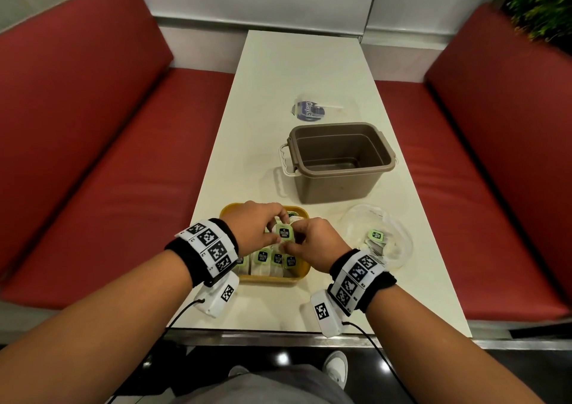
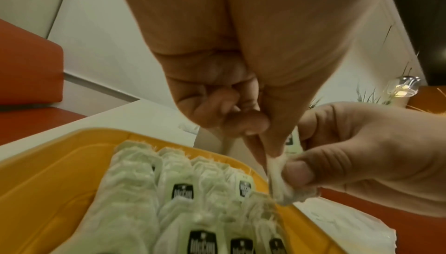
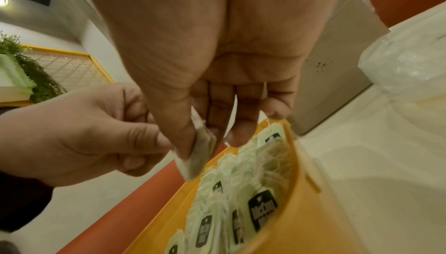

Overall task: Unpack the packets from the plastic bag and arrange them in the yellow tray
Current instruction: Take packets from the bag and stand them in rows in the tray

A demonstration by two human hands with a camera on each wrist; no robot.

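Observation:
A yellow tray [image 1: 305, 272] sits at the near end of the table, holding several white tea packets [image 1: 263, 256] with green tags in a row. Over the tray both hands meet on one packet [image 1: 284, 233]. My left hand [image 1: 257, 227] pinches its upper side and my right hand [image 1: 312, 242] pinches its lower edge. In the left wrist view the packet [image 2: 282, 185] hangs just above the tray [image 2: 48, 182]. In the right wrist view the same packet [image 3: 196, 155] is pinched over the tray [image 3: 296, 210]. The clear plastic bag [image 1: 377, 236] lies right of the tray with packets inside.
A brown plastic bin [image 1: 340, 159] with a white handle stands behind the tray. Farther back lies a flattened clear cup with a blue label [image 1: 308, 109]. Red bench seats [image 1: 108, 156] flank the narrow white table [image 1: 278, 72].

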